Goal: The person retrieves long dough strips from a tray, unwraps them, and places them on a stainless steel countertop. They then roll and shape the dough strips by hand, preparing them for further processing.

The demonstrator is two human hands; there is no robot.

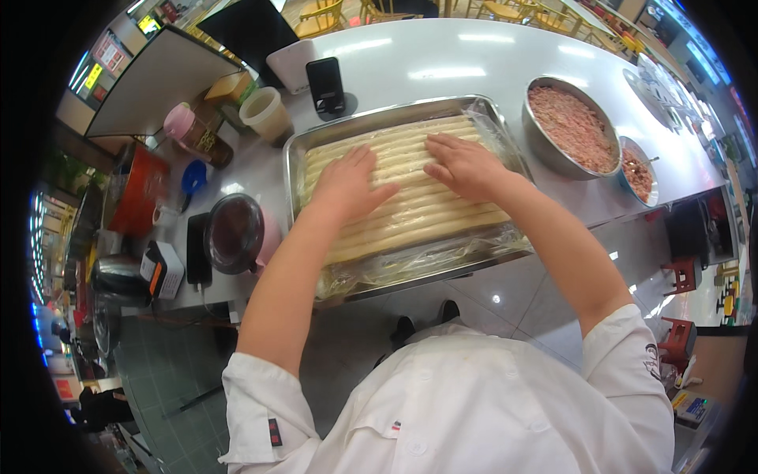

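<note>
Rows of pale dough strips (414,228) lie side by side in a rectangular metal tray (288,178), under clear plastic wrap (408,263). My left hand (350,183) rests flat on the wrapped strips at the left, its thumb pointing towards the middle. On the right, my right hand (465,166) lies palm down on them with its fingers towards the left. Neither hand grips anything. Loose wrap bunches along the near side of the tray and at its far right corner.
Right of the tray stand a steel bowl of minced meat (571,130) and a smaller bowl with filling and a spoon (638,175). A phone on a stand (325,86) is behind the tray. At left are a lidded pink container (237,234), a bottle (198,133) and a plastic tub (266,115).
</note>
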